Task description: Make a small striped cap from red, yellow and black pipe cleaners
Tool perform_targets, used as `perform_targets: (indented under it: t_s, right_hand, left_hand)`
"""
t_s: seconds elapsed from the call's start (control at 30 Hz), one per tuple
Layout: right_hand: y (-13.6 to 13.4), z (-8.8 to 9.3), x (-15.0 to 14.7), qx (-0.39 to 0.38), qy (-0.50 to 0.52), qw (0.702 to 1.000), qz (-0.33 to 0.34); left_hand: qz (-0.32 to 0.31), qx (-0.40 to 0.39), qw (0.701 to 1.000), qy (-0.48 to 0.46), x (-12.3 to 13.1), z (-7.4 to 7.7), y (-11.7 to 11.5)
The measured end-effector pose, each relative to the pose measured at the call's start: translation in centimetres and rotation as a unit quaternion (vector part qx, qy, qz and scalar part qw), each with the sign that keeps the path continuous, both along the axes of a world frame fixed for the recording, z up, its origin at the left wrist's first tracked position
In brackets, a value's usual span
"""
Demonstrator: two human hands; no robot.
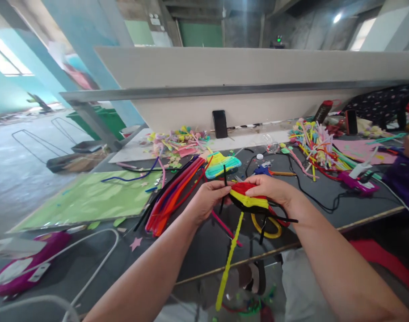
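A yellow stem (228,259) hangs toward the camera from the weave (249,199) of red, yellow and black, held above the surface (197,250) between the left grip (207,199), pinching its left edge, and the right grip (273,190), fingers closed over its top, with a bundle (170,197) lying just left of the left grip.

The scene is lit brightly by daylight from a window (5,60) at far left, which is blown out to white; a ceiling lamp (337,18) is seen as a small flare at upper right. Only soft shadows are cast on the dark surface (204,250). Straight lines are bent by wide-angle distortion, and the edges are smeared, most at lower left.
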State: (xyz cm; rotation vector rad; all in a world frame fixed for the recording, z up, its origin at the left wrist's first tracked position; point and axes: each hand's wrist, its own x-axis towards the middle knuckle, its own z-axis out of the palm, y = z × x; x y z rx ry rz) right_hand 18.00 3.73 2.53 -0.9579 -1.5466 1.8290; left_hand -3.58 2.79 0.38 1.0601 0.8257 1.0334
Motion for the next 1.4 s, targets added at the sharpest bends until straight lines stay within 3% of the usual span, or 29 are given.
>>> perform_targets:
  t_s: [0.27, 0.4, 0.53, 0.73, 0.87, 0.97, 1.13, 1.27, 1.4]
  right_hand:
    - [-1.2, -0.4, -0.6, -0.065, 0.213, 0.972, -0.071]
    - [-1.2, -2.2, -2.6, -0.090, 0.224, 0.966, -0.089]
    - [-1.4, -3.5, -4.1, -0.114, 0.201, 0.968, -0.096]
    - [-0.6, -2.8, -2.9, -0.073, 0.173, 0.977, -0.096]
    - [-0.2, -1.5, -0.6, -0.029, 0.180, 0.977, -0.113]
    - [-0.5, -1.1, 0.7, -0.026, 0.175, 0.981, -0.084]
    - [-1.1, -1.2, 1.1, -0.019, 0.056, 0.998, -0.017]
    - [-1.3, -1.2, 1.0, 0.006, -0.028, 0.999, -0.036]
    - [-1.5, -1.1, 1.1, -0.002, -0.027, 0.998, -0.050]
  left_hand:
    - [0.079, -0.029, 0.985, -0.150, -0.4, 1.0, -0.1]
    - [0.098, -0.049, 0.965, -0.240, -0.9, 1.0, 0.5]
    - [0.105, -0.052, 0.956, -0.269, -1.0, 1.1, 0.7]
    - [0.080, -0.050, 0.965, -0.244, -1.3, 1.3, 0.6]
    - [0.018, -0.036, 0.980, -0.195, -1.0, 1.1, 0.2]
    - [-0.023, -0.037, 0.989, -0.141, -0.3, 0.8, -0.3]
    - [-0.069, -0.034, 0.995, -0.063, 0.8, 0.1, -1.0]
    - [-0.084, -0.025, 0.995, -0.045, 1.2, -0.6, -1.0]
    - [-0.071, -0.007, 0.997, -0.040, 1.2, -0.9, -0.8]
